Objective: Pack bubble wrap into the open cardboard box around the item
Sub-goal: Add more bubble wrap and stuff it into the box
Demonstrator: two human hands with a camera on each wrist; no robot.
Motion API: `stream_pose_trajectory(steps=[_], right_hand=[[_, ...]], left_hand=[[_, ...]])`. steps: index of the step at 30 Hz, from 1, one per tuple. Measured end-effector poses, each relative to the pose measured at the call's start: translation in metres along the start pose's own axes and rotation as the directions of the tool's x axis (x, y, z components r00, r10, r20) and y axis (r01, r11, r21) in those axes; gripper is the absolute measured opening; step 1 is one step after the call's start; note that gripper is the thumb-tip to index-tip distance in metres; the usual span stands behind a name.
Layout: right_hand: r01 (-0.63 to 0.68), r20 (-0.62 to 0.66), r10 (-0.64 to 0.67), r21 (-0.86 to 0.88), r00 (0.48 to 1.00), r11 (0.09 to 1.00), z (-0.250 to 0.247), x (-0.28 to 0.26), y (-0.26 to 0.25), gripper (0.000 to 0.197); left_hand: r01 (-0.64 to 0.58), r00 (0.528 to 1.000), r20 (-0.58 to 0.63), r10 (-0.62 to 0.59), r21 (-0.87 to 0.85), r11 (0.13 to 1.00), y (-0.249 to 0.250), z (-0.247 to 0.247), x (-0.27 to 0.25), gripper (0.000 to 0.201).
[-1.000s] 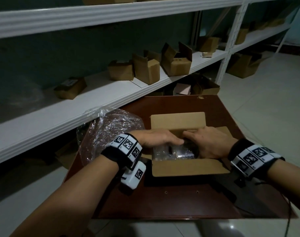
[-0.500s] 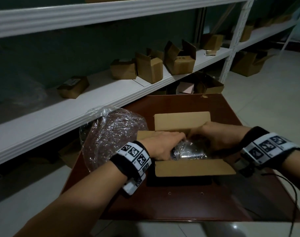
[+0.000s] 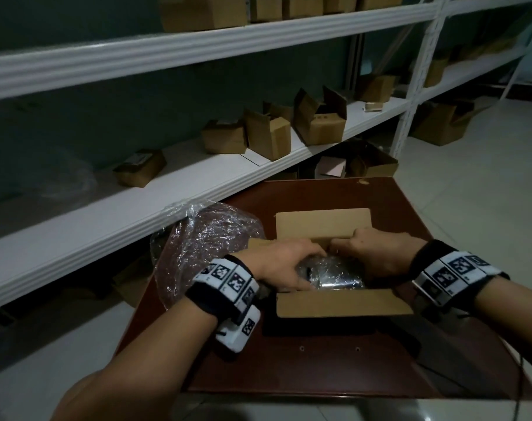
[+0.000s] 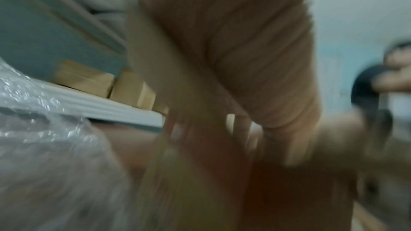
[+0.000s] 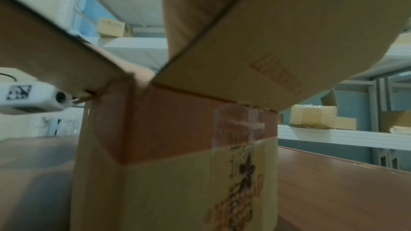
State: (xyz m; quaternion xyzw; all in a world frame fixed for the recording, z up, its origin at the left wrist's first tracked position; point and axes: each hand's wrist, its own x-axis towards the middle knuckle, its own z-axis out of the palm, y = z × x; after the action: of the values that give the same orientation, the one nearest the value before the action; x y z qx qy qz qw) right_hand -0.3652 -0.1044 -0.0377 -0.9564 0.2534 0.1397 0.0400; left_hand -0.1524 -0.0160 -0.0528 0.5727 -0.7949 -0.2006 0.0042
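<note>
The open cardboard box (image 3: 343, 302) stands on the dark red-brown table (image 3: 304, 369), at about the middle of the head view, with its flaps spread out. Its long axis runs from 9 to 3 o'clock; the far flap points toward 12 and the near flap toward 6. Inside the opening lies shiny bubble wrap (image 3: 334, 275), directly between the two hands. The left hand (image 3: 284, 264) reaches in from 8 o'clock, fingers bent down over the wrap at the box's left side. The right hand (image 3: 377, 253) comes in from 4 o'clock, knuckles up, fingers dipping into the box at the far right; whether it grips the wrap cannot be told. The item beneath is hidden. A loose heap of clear wrap (image 3: 204, 247) sits at 9 o'clock, beside the box's left flap.
</note>
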Motion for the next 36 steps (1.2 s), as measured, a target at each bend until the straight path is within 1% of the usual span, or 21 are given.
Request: stream_pose_trajectory(steps=[2,4,5,8,9,10,11,14,18,21,22,24,26,28,30,31,32,33,34,35,36], right_hand=[[-0.003,-0.014,0.003,0.019,1.0,1.0,0.002,-0.001,0.001,0.053],[-0.02,-0.011,0.02,0.047,1.0,0.999,0.004,-0.001,0.003,0.056],[-0.027,-0.005,0.028,0.059,1.0,0.998,0.004,-0.001,0.003,0.058],[-0.028,0.012,0.027,0.076,1.0,0.997,0.005,0.0,0.004,0.061],[-0.027,0.014,0.026,0.074,1.0,0.997,0.005,0.0,0.004,0.062],[-0.025,0.012,0.024,0.07,1.0,0.997,0.005,0.0,0.005,0.062],[-0.023,0.006,0.022,0.059,1.0,0.998,0.005,0.0,0.005,0.061],[-0.017,-0.005,0.017,0.03,1.0,0.999,0.007,0.001,0.006,0.06],[-0.036,0.0,0.036,0.021,0.999,0.999,0.008,0.0,0.006,0.057],[-0.048,0.013,0.048,0.068,0.999,0.997,0.008,-0.002,0.006,0.058],[-0.039,0.009,0.038,0.108,0.999,0.993,0.009,-0.002,0.008,0.059],[-0.019,0.009,0.018,0.205,1.0,0.979,0.01,-0.001,0.012,0.06],[-0.006,0.022,0.0,0.263,1.0,0.965,0.008,0.0,0.016,0.063],[-0.007,0.023,0.0,0.31,1.0,0.951,0.005,-0.001,0.019,0.067],[0.003,-0.018,0.004,0.356,1.0,0.934,0.002,-0.006,0.02,0.067],[0.021,-0.057,0.0,0.355,0.998,0.935,0.001,-0.008,0.02,0.062],[0.043,-0.104,-0.008,0.338,0.995,0.94,0.0,-0.01,0.02,0.053],[0.069,-0.154,-0.019,0.322,0.988,0.944,-0.002,-0.011,0.02,0.041],[0.093,-0.207,-0.028,0.313,0.978,0.945,-0.003,-0.013,0.02,0.031],[0.107,-0.254,-0.026,0.31,0.967,0.945,-0.004,-0.014,0.02,0.025],[0.113,-0.295,-0.019,0.306,0.955,0.945,-0.005,-0.015,0.019,0.022]], left_hand=[[0.01,0.999,-0.043,-0.011,-0.019,1.0,-0.002,-0.015,-0.011,0.064],[0.043,0.995,-0.094,-0.039,0.046,0.998,-0.006,-0.025,-0.02,0.055],[0.072,0.993,-0.095,-0.064,0.094,0.993,-0.006,-0.027,-0.022,0.049],[0.12,0.993,-0.024,-0.118,0.232,0.965,0.001,-0.015,-0.014,0.028],[0.122,0.992,-0.014,-0.123,0.258,0.958,0.003,-0.009,-0.008,0.029],[0.11,0.994,-0.011,-0.112,0.282,0.953,0.003,-0.003,-0.001,0.033],[0.087,0.996,-0.012,-0.087,0.307,0.948,0.004,0.001,0.005,0.033],[0.057,0.998,0.004,-0.064,0.377,0.924,0.007,0.009,0.014,0.007],[0.013,0.999,0.031,-0.027,0.385,0.923,0.009,0.01,0.018,0.006],[0.021,0.996,0.076,-0.053,0.371,0.928,0.012,0.002,0.014,0.004],[0.035,0.993,0.093,-0.072,0.352,0.935,0.012,-0.002,0.011,0.003],[0.06,0.991,0.101,-0.09,0.269,0.961,0.01,-0.009,0.002,0.011],[0.058,0.993,0.092,-0.071,0.136,0.989,0.003,-0.015,-0.009,0.021],[0.027,0.997,0.077,-0.024,-0.031,0.999,-0.001,-0.022,-0.022,0.028],[0.015,1.0,0.024,-0.011,-0.188,0.982,-0.002,-0.033,-0.038,0.028],[0.024,0.999,-0.015,-0.028,-0.255,0.967,-0.005,-0.04,-0.046,0.027],[0.036,0.996,-0.065,-0.059,-0.305,0.952,-0.009,-0.049,-0.055,0.025],[0.056,0.983,-0.147,-0.109,-0.323,0.945,-0.017,-0.056,-0.063,0.022],[0.092,0.948,-0.265,-0.178,-0.307,0.947,-0.027,-0.063,-0.071,0.019],[0.158,0.875,-0.407,-0.262,-0.272,0.949,-0.038,-0.07,-0.079,0.018],[0.255,0.768,-0.535,-0.351,-0.247,0.935,-0.052,-0.075,-0.087,0.023]])
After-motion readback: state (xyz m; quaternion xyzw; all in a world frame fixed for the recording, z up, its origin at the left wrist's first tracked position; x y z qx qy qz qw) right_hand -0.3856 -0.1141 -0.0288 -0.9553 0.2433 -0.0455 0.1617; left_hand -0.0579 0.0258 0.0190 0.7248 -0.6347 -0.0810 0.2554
